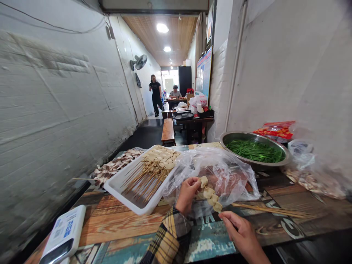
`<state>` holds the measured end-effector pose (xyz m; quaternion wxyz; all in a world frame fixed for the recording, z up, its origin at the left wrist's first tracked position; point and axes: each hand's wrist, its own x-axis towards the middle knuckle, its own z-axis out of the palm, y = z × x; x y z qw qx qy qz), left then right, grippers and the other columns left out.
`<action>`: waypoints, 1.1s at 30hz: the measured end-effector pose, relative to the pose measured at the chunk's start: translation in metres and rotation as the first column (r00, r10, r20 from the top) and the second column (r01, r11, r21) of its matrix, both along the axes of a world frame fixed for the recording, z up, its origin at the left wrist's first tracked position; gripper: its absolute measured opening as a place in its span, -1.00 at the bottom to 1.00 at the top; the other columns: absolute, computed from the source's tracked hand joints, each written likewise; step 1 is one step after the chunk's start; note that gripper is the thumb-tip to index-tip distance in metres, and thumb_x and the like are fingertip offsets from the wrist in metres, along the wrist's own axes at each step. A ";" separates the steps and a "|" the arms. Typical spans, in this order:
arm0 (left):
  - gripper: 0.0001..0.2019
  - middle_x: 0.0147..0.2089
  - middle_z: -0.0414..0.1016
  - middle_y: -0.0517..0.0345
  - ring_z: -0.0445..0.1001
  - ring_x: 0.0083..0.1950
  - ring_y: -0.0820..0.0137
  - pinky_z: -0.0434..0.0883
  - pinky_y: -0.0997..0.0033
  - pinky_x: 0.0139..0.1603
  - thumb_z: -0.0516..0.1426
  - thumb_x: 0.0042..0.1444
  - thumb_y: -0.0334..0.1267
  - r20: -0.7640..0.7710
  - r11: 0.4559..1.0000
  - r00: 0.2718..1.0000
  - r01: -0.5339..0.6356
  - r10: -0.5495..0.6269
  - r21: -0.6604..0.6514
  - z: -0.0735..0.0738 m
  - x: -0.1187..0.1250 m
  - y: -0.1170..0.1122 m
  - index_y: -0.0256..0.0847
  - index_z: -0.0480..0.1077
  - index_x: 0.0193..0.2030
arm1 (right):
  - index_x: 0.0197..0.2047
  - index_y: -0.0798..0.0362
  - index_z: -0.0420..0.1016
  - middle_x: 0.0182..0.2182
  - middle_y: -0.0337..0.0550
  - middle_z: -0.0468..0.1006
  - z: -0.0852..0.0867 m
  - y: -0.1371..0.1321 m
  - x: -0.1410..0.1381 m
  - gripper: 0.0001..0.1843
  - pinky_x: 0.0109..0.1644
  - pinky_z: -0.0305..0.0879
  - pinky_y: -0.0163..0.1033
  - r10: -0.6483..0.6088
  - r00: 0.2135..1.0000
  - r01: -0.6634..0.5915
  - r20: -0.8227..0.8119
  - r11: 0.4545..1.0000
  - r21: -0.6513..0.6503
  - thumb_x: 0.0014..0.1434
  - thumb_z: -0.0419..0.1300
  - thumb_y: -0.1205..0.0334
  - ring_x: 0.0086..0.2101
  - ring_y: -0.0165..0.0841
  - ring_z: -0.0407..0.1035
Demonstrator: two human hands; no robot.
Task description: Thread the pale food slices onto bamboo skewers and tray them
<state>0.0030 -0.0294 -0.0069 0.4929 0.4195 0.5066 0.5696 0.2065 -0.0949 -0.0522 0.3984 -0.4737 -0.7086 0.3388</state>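
Observation:
My left hand (188, 193), in a plaid sleeve, pinches a pale food slice (204, 181) at the far end of a thin skewer. More pale round slices (209, 193) are threaded along that skewer, some of them overlapping. Lower down, my right hand (239, 228) grips the skewer's near end between thumb and fingers. Behind both hands lies a crumpled clear plastic bag (233, 165), with something pinkish showing through. A white tray (147, 208) left of my left hand holds many finished skewers (147, 178) of similar slices, laid side by side.
Loose bare skewers (272, 210) lie right of my hands. A metal bowl (224, 138) of green stalks stands behind them, near bagged food (313, 179). Sliced mushrooms (117, 167) sit beyond the tray; a white scale (64, 234) is front left. Two people are far back.

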 end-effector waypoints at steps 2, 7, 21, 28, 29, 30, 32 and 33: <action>-0.67 -0.57 0.40 0.20 0.26 -0.56 0.50 0.09 0.49 -0.51 0.26 -0.13 0.02 0.013 1.000 1.000 0.020 -0.020 -0.007 0.001 0.000 -0.001 -0.25 0.45 -0.45 | -0.26 0.07 0.60 -0.69 -0.26 0.43 0.001 0.000 0.000 -0.56 -0.52 0.26 -0.33 0.005 1.000 -0.005 0.000 1.000 0.008 0.26 0.02 -0.07 -0.66 -0.36 0.34; -0.62 -0.53 0.41 0.21 0.29 -0.52 0.49 0.13 0.49 -0.48 0.26 -0.14 0.09 0.076 0.997 0.995 0.066 -0.064 -0.030 0.000 0.000 -0.001 -0.24 0.46 -0.42 | -0.30 0.08 0.59 -0.72 -0.27 0.41 0.011 -0.001 0.000 -0.56 -0.51 0.27 -0.32 -0.008 1.000 0.008 0.011 1.000 0.023 0.26 0.02 -0.04 -0.66 -0.36 0.34; -0.76 -0.56 0.39 0.24 0.26 -0.54 0.53 0.16 0.50 -0.45 0.28 -0.15 -0.11 0.065 1.000 0.998 0.007 -0.007 0.001 0.003 0.005 0.000 -0.26 0.44 -0.49 | -0.21 0.11 0.55 -0.69 -0.31 0.33 0.018 -0.004 0.003 -0.63 -0.45 0.22 -0.33 0.027 0.998 -0.024 0.055 0.998 -0.059 0.30 0.00 0.07 -0.61 -0.38 0.31; -0.78 -0.55 0.39 0.24 0.28 -0.52 0.52 0.19 0.49 -0.43 0.27 -0.14 -0.14 0.030 1.000 1.000 -0.003 0.002 0.024 0.005 0.007 -0.001 -0.27 0.44 -0.47 | -0.20 0.14 0.55 -0.69 -0.32 0.32 0.018 -0.005 0.001 -0.64 -0.47 0.18 -0.34 0.029 1.000 -0.029 0.002 0.996 -0.090 0.29 0.01 0.09 -0.63 -0.41 0.27; -0.78 -0.54 0.40 0.23 0.28 -0.51 0.52 0.20 0.49 -0.42 0.27 -0.13 -0.14 0.027 1.000 1.000 -0.002 0.001 0.030 0.005 0.007 -0.001 -0.27 0.44 -0.46 | -0.20 0.14 0.55 -0.69 -0.32 0.31 0.018 -0.005 0.000 -0.64 -0.48 0.18 -0.34 0.026 1.000 -0.027 -0.007 0.995 -0.099 0.29 0.01 0.09 -0.63 -0.41 0.26; -0.77 -0.53 0.40 0.23 0.28 -0.51 0.52 0.20 0.49 -0.42 0.27 -0.13 -0.14 0.024 0.999 1.000 0.002 -0.003 0.035 0.006 0.007 -0.001 -0.28 0.44 -0.46 | -0.20 0.14 0.55 -0.68 -0.32 0.31 0.018 -0.005 0.000 -0.64 -0.48 0.17 -0.34 0.023 1.000 -0.024 -0.015 0.994 -0.104 0.28 0.02 0.09 -0.63 -0.41 0.26; -0.77 -0.53 0.40 0.23 0.29 -0.49 0.52 0.21 0.49 -0.41 0.27 -0.12 -0.13 0.014 0.999 1.000 0.013 -0.013 0.046 0.007 0.007 -0.002 -0.28 0.44 -0.47 | -0.23 0.13 0.55 -0.68 -0.33 0.29 0.019 -0.004 -0.001 -0.65 -0.48 0.17 -0.34 0.018 0.999 -0.020 -0.028 0.994 -0.106 0.28 0.02 0.08 -0.63 -0.42 0.25; -0.77 -0.53 0.40 0.23 0.29 -0.49 0.52 0.22 0.49 -0.40 0.27 -0.12 -0.13 0.006 0.998 1.000 0.020 -0.020 0.052 0.007 0.007 -0.002 -0.28 0.44 -0.47 | -0.25 0.13 0.54 -0.68 -0.33 0.29 0.019 -0.004 -0.001 -0.64 -0.48 0.16 -0.34 0.016 0.999 -0.019 -0.032 0.994 -0.106 0.28 0.02 0.07 -0.63 -0.42 0.24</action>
